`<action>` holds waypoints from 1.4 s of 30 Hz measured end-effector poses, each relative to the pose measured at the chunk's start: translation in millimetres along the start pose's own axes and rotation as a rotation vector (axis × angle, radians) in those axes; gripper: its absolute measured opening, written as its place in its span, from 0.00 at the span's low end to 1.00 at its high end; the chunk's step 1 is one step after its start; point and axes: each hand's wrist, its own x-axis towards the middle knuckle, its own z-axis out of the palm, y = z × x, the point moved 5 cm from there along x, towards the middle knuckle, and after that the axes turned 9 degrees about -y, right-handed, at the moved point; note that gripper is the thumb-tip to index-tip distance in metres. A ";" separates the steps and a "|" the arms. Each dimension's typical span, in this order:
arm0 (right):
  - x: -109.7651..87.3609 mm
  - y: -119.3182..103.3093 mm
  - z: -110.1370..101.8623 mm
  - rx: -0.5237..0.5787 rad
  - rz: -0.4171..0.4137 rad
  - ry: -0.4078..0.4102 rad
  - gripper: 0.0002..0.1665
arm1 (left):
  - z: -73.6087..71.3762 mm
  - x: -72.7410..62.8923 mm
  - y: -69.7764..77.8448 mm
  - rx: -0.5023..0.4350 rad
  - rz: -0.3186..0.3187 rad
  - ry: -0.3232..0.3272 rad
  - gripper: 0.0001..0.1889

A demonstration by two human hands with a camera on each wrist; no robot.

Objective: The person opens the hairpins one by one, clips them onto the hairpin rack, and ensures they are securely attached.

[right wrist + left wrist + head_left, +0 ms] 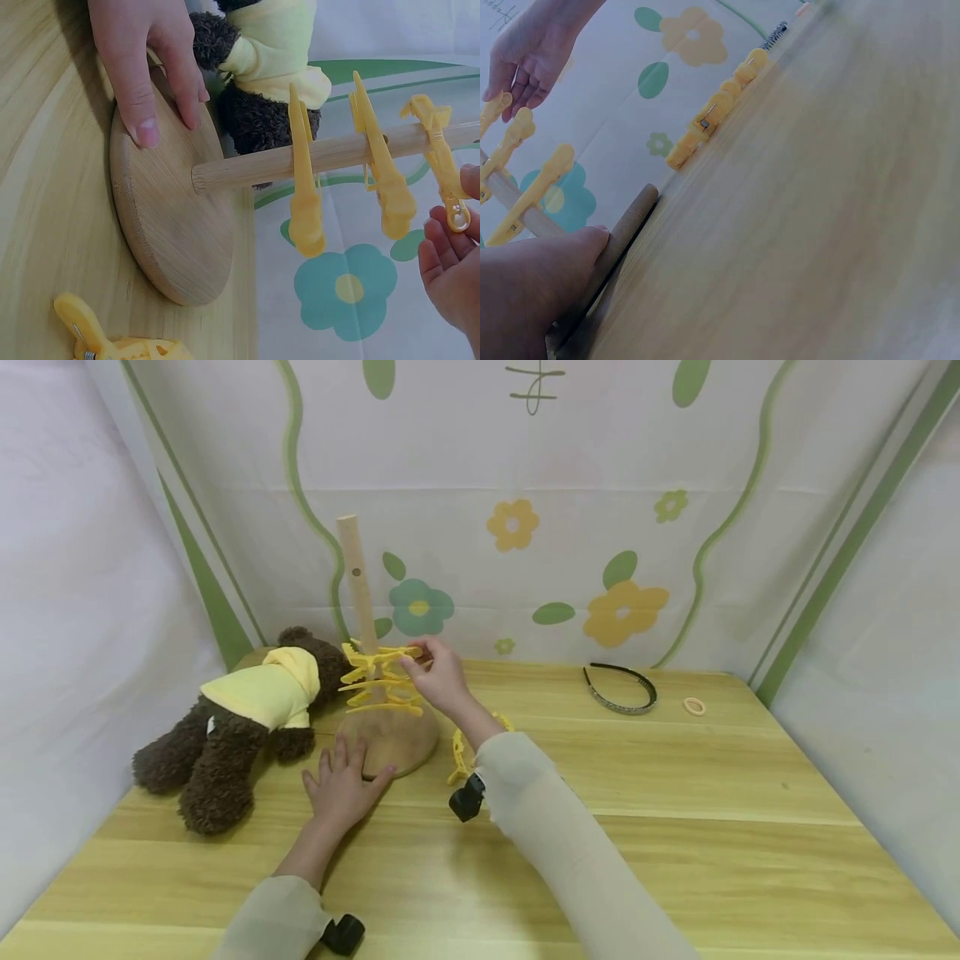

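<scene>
A wooden stand has an upright post on a round base. Several yellow hair clips are clamped across the post; the lower one and middle one sit apart from each other. My right hand pinches the end of the topmost clip, whose jaws are around the post. With fingers spread, my left hand rests on the near left edge of the base, thumb and fingertips on its upper face. More yellow hair clips lie on the table right of the base, partly hidden by my right forearm in the head view.
A brown teddy bear in a yellow hoodie lies left of the stand. At the back right are a dark glittery headband and a small pale ring. A flower-printed cloth hangs behind the wooden table.
</scene>
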 end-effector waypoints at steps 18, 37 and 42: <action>-25.0 -4.2 -39.8 -0.013 0.010 -0.006 0.28 | 0.8 2.1 3.4 0.023 0.001 0.000 0.43; -124.6 71.2 -98.9 0.004 0.161 0.063 0.24 | 0.3 -0.3 0.0 0.006 0.002 -0.006 0.44; -138.5 71.4 -97.0 0.039 0.251 0.028 0.24 | 0.8 -0.1 0.3 0.005 0.006 -0.008 0.44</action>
